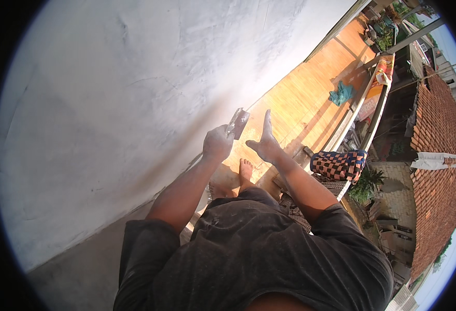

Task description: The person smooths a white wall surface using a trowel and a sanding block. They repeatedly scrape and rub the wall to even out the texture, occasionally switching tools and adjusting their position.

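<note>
Beside the wall (109,93), the curled left hand (218,143) is gripping a scraper (242,125), probably light, stiff, best held clear of its edge; the spread right hand (267,146) is holding nothing.

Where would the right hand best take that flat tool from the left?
Probably by the outer part of the flat tool, coming from the right: the left hand covers its near end, while the broad far end sticks out toward the open right hand. A pinch across its two faces should suit its flat shape.
</note>
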A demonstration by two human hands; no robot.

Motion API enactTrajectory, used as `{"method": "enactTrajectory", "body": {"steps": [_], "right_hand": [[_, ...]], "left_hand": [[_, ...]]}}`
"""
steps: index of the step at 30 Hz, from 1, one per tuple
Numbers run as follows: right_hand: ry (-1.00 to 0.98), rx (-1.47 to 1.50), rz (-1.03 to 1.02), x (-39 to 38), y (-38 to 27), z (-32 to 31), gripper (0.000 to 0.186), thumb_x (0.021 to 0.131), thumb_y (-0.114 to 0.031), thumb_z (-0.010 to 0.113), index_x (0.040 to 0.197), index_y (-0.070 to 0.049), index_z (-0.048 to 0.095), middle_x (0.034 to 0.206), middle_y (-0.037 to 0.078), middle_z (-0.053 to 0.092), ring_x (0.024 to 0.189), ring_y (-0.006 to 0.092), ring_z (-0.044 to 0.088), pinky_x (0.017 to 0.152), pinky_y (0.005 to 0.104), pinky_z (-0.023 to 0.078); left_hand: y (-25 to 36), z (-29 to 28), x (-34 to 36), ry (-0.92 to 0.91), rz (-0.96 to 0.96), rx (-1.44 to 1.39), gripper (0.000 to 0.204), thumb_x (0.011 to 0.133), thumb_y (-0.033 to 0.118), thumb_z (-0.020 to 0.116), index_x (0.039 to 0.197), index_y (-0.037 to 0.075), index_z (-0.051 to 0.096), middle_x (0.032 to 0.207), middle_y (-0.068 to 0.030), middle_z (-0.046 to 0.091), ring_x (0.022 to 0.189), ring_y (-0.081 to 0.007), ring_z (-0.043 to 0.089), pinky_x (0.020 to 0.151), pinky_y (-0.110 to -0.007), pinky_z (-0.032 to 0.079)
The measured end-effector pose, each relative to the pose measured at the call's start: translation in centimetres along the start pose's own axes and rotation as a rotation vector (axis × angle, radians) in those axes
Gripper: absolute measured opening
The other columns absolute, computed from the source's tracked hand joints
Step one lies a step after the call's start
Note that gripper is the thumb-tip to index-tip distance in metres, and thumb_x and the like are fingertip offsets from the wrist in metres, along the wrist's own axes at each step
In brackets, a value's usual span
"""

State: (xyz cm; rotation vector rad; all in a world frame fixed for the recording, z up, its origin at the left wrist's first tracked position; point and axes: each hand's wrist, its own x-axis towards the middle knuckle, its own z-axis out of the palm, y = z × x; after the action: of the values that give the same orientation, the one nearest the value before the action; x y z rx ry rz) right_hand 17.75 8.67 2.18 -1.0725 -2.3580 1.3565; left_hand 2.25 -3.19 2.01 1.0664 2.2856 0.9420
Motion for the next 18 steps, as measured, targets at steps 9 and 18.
{"method": "enactTrajectory", "body": {"steps": [9,18], "right_hand": [[0.092,0.185,0.262,0.2,0.9,-2.1,0.087,0.086,-0.019,0.074,0.157,0.002,0.027,0.088,0.007,0.065,0.123,0.0312,0.060,0.109,0.0358,0.042],[-0.438,0.290,0.294,1.5,2.5,1.0,0.123,0.088,-0.021,0.073,0.155,-0.003,-0.029,0.167,0.033,-0.002,0.156,0.0393,0.010,0.125,0.0422,0.018]], "left_hand": [[-0.6,0.3,0.3,-0.008,-0.020,-0.046,0.025,0.087,0.026,0.066,0.094,0.003,0.072,0.085,-0.0237,0.070,0.084,-0.0437,0.068,0.079,-0.052,0.053],[-1.5,-0.3,-0.6,-0.052,-0.048,-0.082,0.029,0.089,0.029,0.066,0.096,0.002,0.073,0.083,-0.0235,0.070,0.082,-0.0443,0.068,0.076,-0.052,0.052]]}}
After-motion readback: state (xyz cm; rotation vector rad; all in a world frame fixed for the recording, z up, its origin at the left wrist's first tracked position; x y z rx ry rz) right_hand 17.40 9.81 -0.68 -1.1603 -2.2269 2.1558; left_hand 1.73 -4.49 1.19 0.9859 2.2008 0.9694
